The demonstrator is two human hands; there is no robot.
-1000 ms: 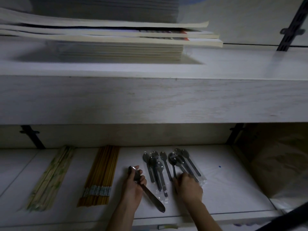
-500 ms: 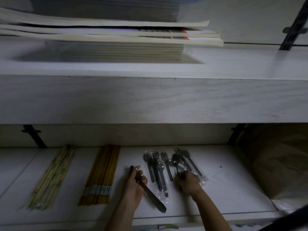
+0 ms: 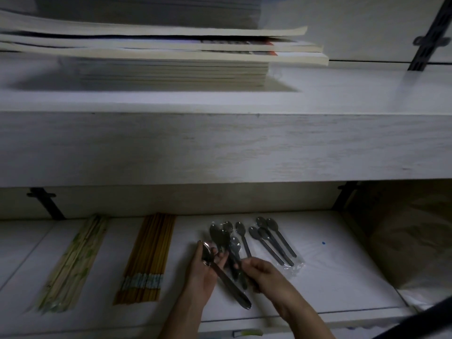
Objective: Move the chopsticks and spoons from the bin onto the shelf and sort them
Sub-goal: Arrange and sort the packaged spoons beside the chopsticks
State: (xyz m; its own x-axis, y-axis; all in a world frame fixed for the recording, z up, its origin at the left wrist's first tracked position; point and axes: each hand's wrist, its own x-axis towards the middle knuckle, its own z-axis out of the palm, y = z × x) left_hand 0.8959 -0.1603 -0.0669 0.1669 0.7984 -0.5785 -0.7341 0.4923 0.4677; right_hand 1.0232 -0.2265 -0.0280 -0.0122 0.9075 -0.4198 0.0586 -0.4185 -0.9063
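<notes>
Your left hand [image 3: 204, 270] grips a bundle of spoons [image 3: 221, 272] near the bowls, handles running back toward you and to the right. Your right hand [image 3: 263, 271] is curled over the near ends of the wrapped spoons [image 3: 232, 245] just right of it; whether it pinches one you can't tell. More spoons [image 3: 271, 241] lie further right on the shelf [image 3: 330, 277], chopsticks [image 3: 149, 258] to the left, all lying front to back

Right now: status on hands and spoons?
Left hand grips a spoon bundle. Right hand on wrapped spoons. Two chopstick bundles laid left. Nothing blocking.
</notes>
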